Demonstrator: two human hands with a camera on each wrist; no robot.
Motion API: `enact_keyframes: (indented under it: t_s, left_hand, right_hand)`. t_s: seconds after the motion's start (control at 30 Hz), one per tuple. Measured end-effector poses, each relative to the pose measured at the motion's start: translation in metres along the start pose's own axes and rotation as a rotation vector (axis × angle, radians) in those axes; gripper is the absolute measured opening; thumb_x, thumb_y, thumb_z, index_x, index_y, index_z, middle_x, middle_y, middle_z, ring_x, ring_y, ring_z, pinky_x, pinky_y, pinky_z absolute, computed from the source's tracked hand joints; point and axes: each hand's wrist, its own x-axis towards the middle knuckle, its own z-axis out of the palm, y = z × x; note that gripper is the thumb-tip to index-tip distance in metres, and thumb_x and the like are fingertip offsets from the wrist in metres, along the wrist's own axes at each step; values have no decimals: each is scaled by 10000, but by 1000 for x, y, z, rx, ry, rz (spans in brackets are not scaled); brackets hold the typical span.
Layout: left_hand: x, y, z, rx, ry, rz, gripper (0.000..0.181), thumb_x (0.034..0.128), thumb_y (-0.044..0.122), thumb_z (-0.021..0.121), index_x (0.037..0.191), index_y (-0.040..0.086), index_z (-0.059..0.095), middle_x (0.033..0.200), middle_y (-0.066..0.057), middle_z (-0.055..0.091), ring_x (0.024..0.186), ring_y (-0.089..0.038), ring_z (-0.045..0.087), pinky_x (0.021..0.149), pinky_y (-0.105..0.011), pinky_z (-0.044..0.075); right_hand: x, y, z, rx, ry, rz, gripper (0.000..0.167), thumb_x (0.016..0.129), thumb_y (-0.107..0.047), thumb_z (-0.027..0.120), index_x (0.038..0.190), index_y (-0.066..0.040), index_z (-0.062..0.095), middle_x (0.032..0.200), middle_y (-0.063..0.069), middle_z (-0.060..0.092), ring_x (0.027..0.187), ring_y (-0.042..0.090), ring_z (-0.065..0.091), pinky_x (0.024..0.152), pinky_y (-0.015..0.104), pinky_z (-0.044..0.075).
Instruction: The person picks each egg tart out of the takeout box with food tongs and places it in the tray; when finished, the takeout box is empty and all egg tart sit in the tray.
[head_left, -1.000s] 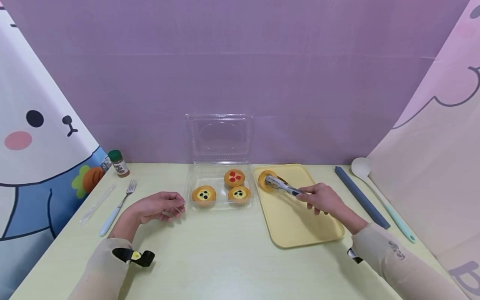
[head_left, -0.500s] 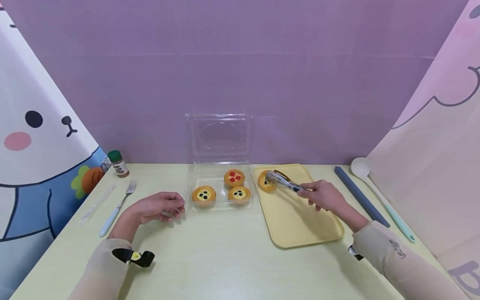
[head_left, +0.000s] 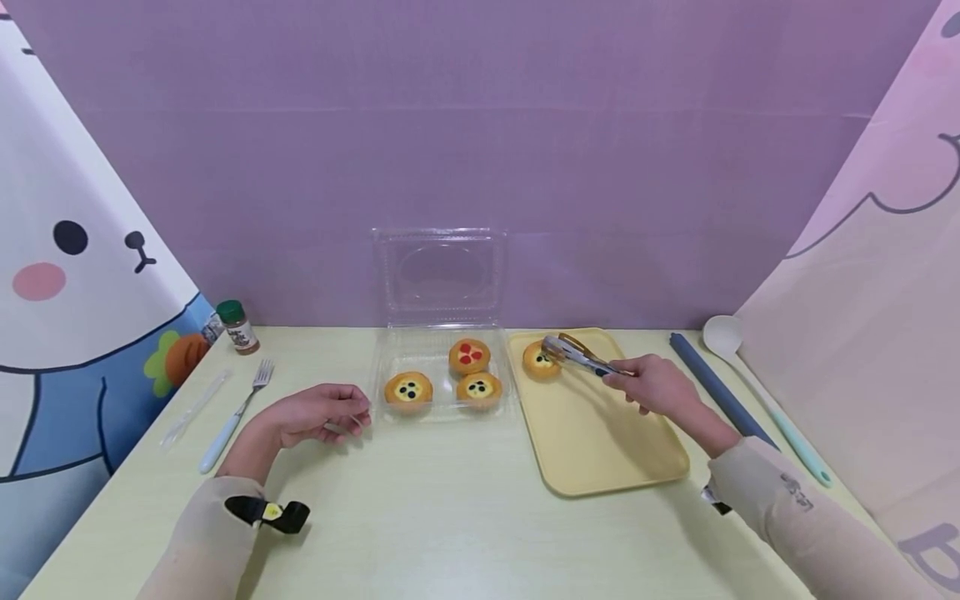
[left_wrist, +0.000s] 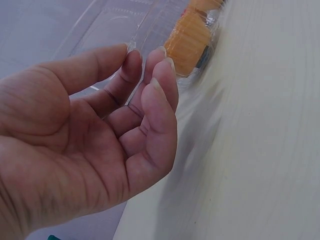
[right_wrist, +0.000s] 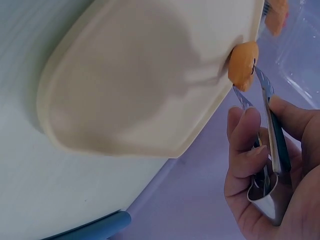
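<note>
My left hand [head_left: 322,412] is at the front left corner of a clear plastic clamshell box [head_left: 442,333], its thumb and a fingertip [left_wrist: 131,62] pinching the edge. Inside the box sit two tarts with dark dots, one [head_left: 408,389] at left and one [head_left: 478,387] at right, plus a tart with red pieces [head_left: 469,356]. My right hand [head_left: 656,387] grips metal tongs [head_left: 577,354]. The tongs' tips are at another dotted tart [head_left: 540,362] on the far left part of a yellow tray [head_left: 600,450]; their arms stand somewhat apart. Whether both tips touch it, I cannot tell.
At the left lie a fork [head_left: 236,421] with a blue handle and a clear wrapped strip [head_left: 195,410], with a green-capped spice jar [head_left: 238,327] behind. Right of the tray are a dark blue stick [head_left: 720,387] and a white spoon [head_left: 765,396]. A purple cloth [head_left: 600,167] hangs behind.
The tongs' arms have spread and shifted right with my right hand. The tart on the tray has moved slightly right, away from the tray's left edge. My left hand stays put.
</note>
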Motion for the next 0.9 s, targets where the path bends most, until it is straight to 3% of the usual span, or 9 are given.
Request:
enact_keyframes:
  t_s: [0.9]
  left_hand:
    - [0,0,-1,20,-1,5,264,1018,320,584,1084,65,584,1023,-44,656,886,-191,622,745,-326,513]
  right_hand:
    - [3,4,1,20,-11,-1,513,971,-371,620,1377,-58,599,727,102,704,509,147,620,501,322,425]
